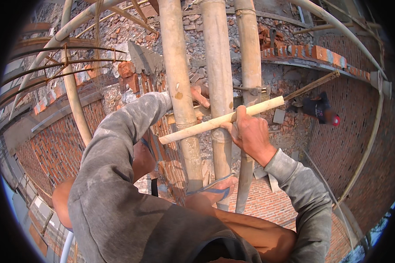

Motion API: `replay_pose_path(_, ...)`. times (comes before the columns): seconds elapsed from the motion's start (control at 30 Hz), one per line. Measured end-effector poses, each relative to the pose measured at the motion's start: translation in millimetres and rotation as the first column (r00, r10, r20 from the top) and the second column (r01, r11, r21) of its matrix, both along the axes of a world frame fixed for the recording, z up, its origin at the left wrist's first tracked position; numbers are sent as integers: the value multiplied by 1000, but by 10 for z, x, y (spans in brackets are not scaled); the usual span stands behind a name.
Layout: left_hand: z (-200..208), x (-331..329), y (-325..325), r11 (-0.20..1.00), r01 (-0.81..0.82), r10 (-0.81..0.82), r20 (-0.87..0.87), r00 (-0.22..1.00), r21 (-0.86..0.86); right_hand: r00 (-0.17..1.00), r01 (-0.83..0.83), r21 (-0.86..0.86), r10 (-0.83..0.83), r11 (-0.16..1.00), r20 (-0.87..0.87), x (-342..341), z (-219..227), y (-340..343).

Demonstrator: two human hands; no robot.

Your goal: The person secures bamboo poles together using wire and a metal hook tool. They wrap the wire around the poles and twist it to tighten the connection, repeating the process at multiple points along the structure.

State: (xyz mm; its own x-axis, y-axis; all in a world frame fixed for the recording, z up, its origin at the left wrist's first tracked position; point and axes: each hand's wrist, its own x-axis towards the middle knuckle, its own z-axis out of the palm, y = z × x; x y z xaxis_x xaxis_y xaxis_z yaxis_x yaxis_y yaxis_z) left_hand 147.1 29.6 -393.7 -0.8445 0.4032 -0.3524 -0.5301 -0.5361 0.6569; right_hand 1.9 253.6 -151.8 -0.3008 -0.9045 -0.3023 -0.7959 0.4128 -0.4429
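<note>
My right hand [253,133] is closed on a pale, straight wooden stick [184,134], its index finger and thumb pressed against it. The stick slants across the left bamboo pole [178,83] and the middle bamboo pole [218,74], its right end by the right bamboo pole [251,61]. Reaching behind the left pole, my left hand [200,97] shows only curled fingers in the gap beside the middle pole. A short piece of wood [171,118] crosses under the poles near those fingers; what they grip is hidden.
My sandalled foot [221,189] rests across the poles, high above a brick surface. Brick rubble [136,33] lies beyond. Bent rusty rods [52,63] stick out at left. A person in a red cap [320,109] is far below at right, beside a brick wall [351,118].
</note>
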Motion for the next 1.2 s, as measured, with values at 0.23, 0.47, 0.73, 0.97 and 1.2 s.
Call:
replay_pose_path(0.23,28,9,63,1000,-14,14,-26,1000,7,965,-252,105,258,962,-41,-28,163,-111)
replay_pose_path(0.47,70,76,19,999,-52,52,13,999,0,929,-352,72,358,933,-97,137,202,-534)
replay_pose_path(0.73,96,196,-31,996,-91,90,103,991,5,913,-393,68,398,917,-92,156,-57,-778)
replay_pose_path(0.97,213,110,-91,991,-131,129,167,978,5,973,-105,-203,143,974,184,90,-313,-573)
replay_pose_path(1.2,210,321,-276,916,-396,317,494,810,62,978,18,-267,39,964,207,123,-357,-506)
